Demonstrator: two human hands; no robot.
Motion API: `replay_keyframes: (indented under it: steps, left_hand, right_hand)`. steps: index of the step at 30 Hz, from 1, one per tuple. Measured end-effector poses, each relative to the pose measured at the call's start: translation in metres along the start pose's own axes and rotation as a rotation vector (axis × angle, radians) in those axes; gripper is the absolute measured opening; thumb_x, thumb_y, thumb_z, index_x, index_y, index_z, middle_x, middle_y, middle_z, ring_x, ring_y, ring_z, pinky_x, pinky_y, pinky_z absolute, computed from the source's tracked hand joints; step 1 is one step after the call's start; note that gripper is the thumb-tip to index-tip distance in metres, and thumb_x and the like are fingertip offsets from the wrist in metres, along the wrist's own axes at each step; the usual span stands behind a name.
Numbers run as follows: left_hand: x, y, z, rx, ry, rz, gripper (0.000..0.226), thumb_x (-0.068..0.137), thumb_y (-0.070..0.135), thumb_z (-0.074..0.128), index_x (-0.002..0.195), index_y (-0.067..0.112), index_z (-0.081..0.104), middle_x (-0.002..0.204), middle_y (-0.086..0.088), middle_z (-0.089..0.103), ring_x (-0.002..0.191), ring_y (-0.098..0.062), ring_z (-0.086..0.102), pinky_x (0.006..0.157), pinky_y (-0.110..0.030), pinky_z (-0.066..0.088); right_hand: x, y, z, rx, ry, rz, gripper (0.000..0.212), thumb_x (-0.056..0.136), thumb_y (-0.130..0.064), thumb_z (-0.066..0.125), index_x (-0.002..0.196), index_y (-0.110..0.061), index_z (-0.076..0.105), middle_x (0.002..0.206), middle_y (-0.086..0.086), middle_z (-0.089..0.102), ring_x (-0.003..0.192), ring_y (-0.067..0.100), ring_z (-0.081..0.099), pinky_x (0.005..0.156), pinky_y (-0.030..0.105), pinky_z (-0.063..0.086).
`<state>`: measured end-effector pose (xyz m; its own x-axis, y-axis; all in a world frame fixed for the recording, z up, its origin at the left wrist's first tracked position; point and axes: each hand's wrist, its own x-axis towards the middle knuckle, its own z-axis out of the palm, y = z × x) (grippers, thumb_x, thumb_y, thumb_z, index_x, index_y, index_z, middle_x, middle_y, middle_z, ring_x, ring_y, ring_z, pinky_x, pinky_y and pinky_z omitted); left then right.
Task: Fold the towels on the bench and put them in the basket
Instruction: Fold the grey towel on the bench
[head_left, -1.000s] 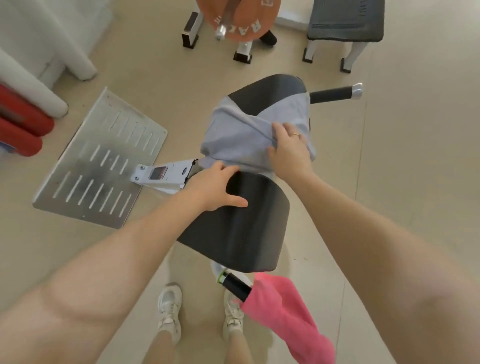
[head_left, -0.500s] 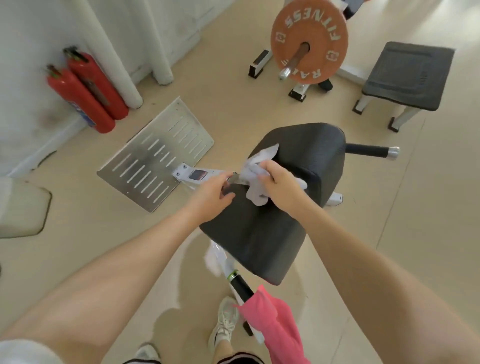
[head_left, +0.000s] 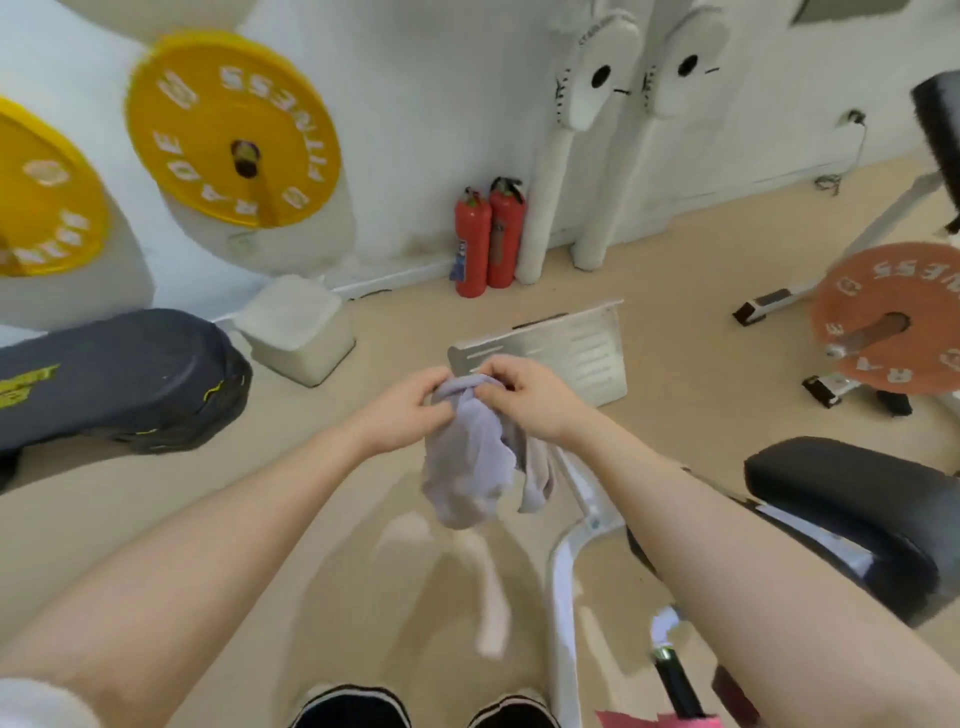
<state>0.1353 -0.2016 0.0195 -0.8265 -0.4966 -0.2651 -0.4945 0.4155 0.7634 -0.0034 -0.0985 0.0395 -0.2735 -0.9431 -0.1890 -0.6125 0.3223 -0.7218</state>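
**A gym corner with plates, pads and pale flooring**

The floor is smooth beige with a soft sheen, lit evenly by pale daylight. A white wall runs along the back. Two yellow weight plates with white lettering sit at upper left, above a dark grey padded cushion with yellow markings. A white box-shaped container stands on the floor beside it. Two red fire extinguishers stand against the wall, next to two tall white padded posts. A slotted metal footplate lies near the middle. At right, an orange weight plate hangs on a white frame.
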Motion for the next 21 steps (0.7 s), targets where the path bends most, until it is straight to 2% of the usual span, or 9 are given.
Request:
replay_keyframes:
  steps: [2,4,6,10,14,17,19,21]
  left_hand:
    - [-0.027,-0.038,-0.050,0.028,0.098,-0.017,0.012,0.073,0.031,0.046,0.070,0.021,0.040,0.067,0.004,0.043,0.063,-0.009,0.039,0.055,-0.015,0.031]
    - [-0.056,-0.077,-0.097,0.042,0.168,-0.039,0.017,0.085,0.025,0.052,0.071,0.019,0.043,0.068,0.003,0.047,0.063,-0.011,0.041,0.054,-0.017,0.030]
    - [-0.084,-0.115,-0.142,0.062,0.220,-0.075,0.021,0.088,0.019,0.054,0.069,0.019,0.044,0.066,0.001,0.049,0.060,-0.012,0.042,0.050,-0.016,0.031]
    - [-0.137,-0.187,-0.218,0.018,0.365,-0.169,0.018,0.084,0.021,0.057,0.077,0.006,0.050,0.069,-0.011,0.055,0.062,-0.019,0.047,0.058,-0.029,0.034]
    - [-0.165,-0.257,-0.276,0.063,0.509,-0.337,0.015,0.080,0.024,0.058,0.068,0.017,0.050,0.068,-0.002,0.061,0.070,-0.023,0.056,0.059,-0.030,0.038]
    - [-0.176,-0.311,-0.317,0.168,0.598,-0.536,0.018,0.079,0.020,0.055,0.063,0.019,0.045,0.068,-0.001,0.055,0.072,-0.026,0.053,0.056,-0.030,0.033]
    - [-0.179,-0.342,-0.341,0.226,0.599,-0.601,0.022,0.080,0.016,0.053,0.061,0.019,0.042,0.071,-0.003,0.054,0.074,-0.029,0.051,0.056,-0.030,0.031]
    - [-0.177,-0.371,-0.363,0.214,0.613,-0.624,0.025,0.080,0.016,0.054,0.059,0.018,0.041,0.071,-0.005,0.055,0.074,-0.029,0.050,0.058,-0.031,0.032]
  right_hand:
    - [0.031,-0.045,0.034,-0.060,-0.005,-0.074,0.014,0.088,-0.013,0.052,0.083,-0.003,0.059,0.078,0.009,0.057,0.077,0.022,0.050,0.068,0.034,0.037]
    - [0.060,-0.090,0.070,-0.122,0.001,-0.121,0.013,0.089,-0.016,0.051,0.087,-0.009,0.062,0.079,0.002,0.057,0.078,0.018,0.050,0.065,0.030,0.033]
    - [0.089,-0.131,0.106,-0.168,0.002,-0.149,0.016,0.090,-0.018,0.049,0.090,-0.010,0.062,0.081,0.004,0.060,0.079,0.019,0.051,0.063,0.029,0.035]
    - [0.148,-0.204,0.182,-0.274,-0.016,-0.225,0.022,0.093,-0.024,0.043,0.090,-0.008,0.058,0.087,0.010,0.065,0.083,0.029,0.057,0.071,0.039,0.046]
    - [0.202,-0.263,0.238,-0.383,-0.028,-0.222,0.016,0.089,-0.015,0.039,0.092,-0.008,0.054,0.086,0.010,0.059,0.077,0.029,0.052,0.059,0.031,0.035]
    - [0.243,-0.292,0.262,-0.401,-0.023,-0.222,0.017,0.085,-0.010,0.040,0.091,-0.010,0.056,0.092,0.011,0.060,0.079,0.027,0.048,0.061,0.029,0.031]
    - [0.274,-0.306,0.278,-0.408,-0.040,-0.238,0.020,0.085,-0.008,0.041,0.094,-0.007,0.059,0.096,0.013,0.062,0.086,0.029,0.051,0.064,0.028,0.030]
    - [0.310,-0.317,0.295,-0.422,-0.061,-0.255,0.017,0.086,-0.007,0.039,0.088,-0.008,0.056,0.095,0.014,0.062,0.086,0.030,0.052,0.063,0.029,0.031]
